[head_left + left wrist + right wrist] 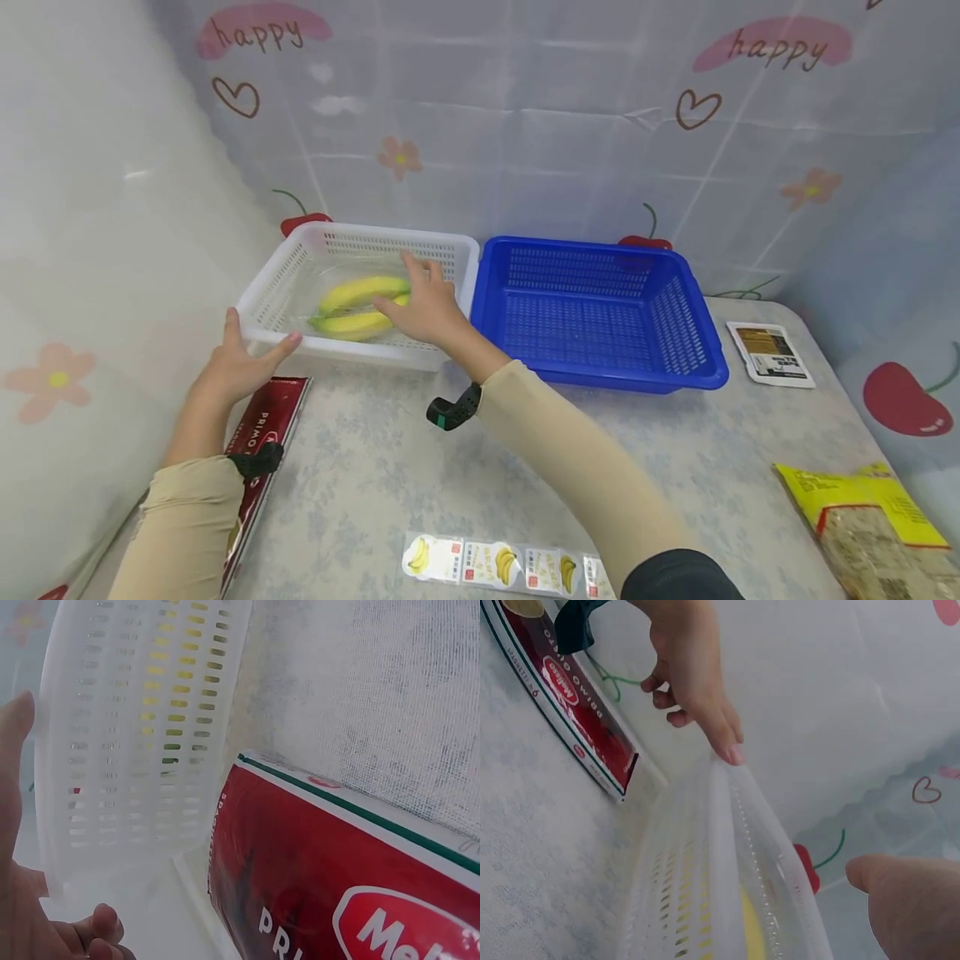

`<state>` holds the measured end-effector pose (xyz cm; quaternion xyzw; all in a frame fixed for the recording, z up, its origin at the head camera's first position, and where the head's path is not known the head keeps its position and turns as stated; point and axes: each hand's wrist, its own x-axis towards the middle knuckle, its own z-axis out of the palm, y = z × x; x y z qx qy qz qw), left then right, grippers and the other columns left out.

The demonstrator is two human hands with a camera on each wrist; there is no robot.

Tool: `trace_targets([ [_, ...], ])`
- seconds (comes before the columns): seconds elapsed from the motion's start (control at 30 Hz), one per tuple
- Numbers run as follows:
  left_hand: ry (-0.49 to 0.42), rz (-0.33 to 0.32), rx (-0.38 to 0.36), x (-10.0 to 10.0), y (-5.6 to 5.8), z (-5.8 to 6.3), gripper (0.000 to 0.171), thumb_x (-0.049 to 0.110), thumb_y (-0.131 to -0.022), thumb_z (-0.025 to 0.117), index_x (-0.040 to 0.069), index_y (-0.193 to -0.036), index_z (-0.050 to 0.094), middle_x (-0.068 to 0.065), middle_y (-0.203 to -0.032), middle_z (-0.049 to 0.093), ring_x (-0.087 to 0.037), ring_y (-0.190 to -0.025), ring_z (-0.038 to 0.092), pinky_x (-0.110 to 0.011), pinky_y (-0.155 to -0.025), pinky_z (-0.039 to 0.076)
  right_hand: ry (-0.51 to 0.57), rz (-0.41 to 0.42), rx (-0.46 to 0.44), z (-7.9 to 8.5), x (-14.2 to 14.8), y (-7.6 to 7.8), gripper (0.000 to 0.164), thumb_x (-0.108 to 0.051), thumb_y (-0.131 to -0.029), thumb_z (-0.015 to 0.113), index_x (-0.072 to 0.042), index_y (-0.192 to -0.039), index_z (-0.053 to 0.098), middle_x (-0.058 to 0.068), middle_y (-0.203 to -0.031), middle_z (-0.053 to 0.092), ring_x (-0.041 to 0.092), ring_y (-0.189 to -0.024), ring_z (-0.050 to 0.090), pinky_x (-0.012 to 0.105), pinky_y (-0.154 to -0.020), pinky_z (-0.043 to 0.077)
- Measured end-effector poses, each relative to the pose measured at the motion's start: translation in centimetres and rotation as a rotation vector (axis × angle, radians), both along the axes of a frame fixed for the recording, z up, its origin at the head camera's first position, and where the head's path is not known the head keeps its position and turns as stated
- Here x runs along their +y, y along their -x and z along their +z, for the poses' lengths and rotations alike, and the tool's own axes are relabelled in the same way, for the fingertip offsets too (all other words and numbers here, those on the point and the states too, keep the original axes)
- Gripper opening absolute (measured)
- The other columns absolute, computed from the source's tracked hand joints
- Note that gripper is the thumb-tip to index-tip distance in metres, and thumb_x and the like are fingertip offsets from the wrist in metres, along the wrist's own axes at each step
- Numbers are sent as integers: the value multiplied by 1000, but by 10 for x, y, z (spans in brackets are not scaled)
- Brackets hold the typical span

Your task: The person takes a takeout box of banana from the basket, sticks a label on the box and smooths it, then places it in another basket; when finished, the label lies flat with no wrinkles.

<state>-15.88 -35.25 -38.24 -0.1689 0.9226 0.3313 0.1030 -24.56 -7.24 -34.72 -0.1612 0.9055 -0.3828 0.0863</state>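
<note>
A white slotted basket (360, 354) stands at the back left, with two yellow bananas (360, 293) and clear plastic around them inside it. My left hand (236, 367) touches the basket's near left corner, index finger and thumb spread along the rim; its other fingers curl loosely below, as the right wrist view shows. Over the basket's right part reaches my right hand (427, 308), its fingers apart and its thumb by the end of the bananas. The left wrist view shows the basket's slotted wall (142, 735) from outside, with yellow showing through.
A blue basket (592, 379) stands right beside the white one. Under my left arm lies a red spaghetti pack (273, 408). Banana stickers (487, 564) lie at the front, a flat white packet (772, 354) at the right, a yellow bag (870, 525) at the front right.
</note>
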Motion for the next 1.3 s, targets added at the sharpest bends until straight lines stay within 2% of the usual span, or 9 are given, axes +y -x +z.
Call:
trace_targets([
  [0.27,-28,-1,19,-3,4,-4,124,77,-86,49,17,-145,-41,-46,-153,5,-65,-138,17,-79,-102,25,-11,-56,-86,-17,-13,17,85,-60,-93,56,-36,-160,10,16,-164,9,51,-140,31,65,-103,42],
  [0.5,-90,3,22,-3,5,-7,125,75,-85,52,24,-142,-46,-39,-158,-4,-63,-142,9,-79,-105,20,18,-88,-157,-30,-16,22,86,-64,-92,55,-41,-159,6,21,-165,3,55,-146,17,74,-108,27],
  [0.77,-125,-2,17,-5,7,-11,123,74,-87,52,26,-139,-49,-37,-159,-10,-63,-143,4,-77,-108,18,31,-68,-210,-39,-20,27,85,-64,-96,46,-38,-159,-5,24,-165,5,51,-147,18,69,-113,26],
  [0.9,-130,-4,22,-6,8,-12,124,74,-86,53,27,-140,-48,-36,-159,-11,-63,-143,3,-77,-109,17,48,-60,-258,-42,-21,30,79,-65,-98,38,-42,-158,-9,20,-166,7,47,-151,7,55,-91,52],
  [0.97,-126,-2,30,-6,8,-12,124,74,-86,54,27,-140,-48,-36,-159,-9,-63,-143,4,-76,-109,17,60,-52,-256,-43,-20,30,79,-65,-99,37,-41,-158,-9,20,-166,6,46,-151,4,51,-79,55],
  [1.1,-130,-2,49,-6,8,-12,124,71,-87,55,24,-141,-46,-35,-159,-11,-61,-144,3,-75,-110,17,78,-54,-224,-47,-20,29,80,-63,-99,40,-37,-159,-6,26,-164,3,50,-150,7,60,-93,50],
  [1.17,-132,-3,55,-6,8,-13,124,70,-88,55,23,-142,-46,-34,-160,-12,-60,-145,2,-76,-110,17,69,-65,-238,-48,-21,29,80,-62,-99,41,-39,-159,-7,28,-163,2,46,-137,42,56,-91,52],
  [1.23,-137,-3,59,-7,9,-14,124,69,-88,56,23,-142,-46,-33,-160,-12,-60,-145,2,-77,-109,17,62,-85,-265,-50,-23,31,77,-61,-100,41,-44,-157,-8,29,-163,2,34,-97,67,43,-68,58],
  [1.3,-139,0,59,-8,10,-15,125,69,-87,57,25,-142,-46,-32,-161,-12,-60,-145,2,-78,-108,17,59,-103,-291,-51,-25,34,75,-59,-101,41,-48,-156,-9,30,-163,3,19,-56,56,32,-45,48],
])
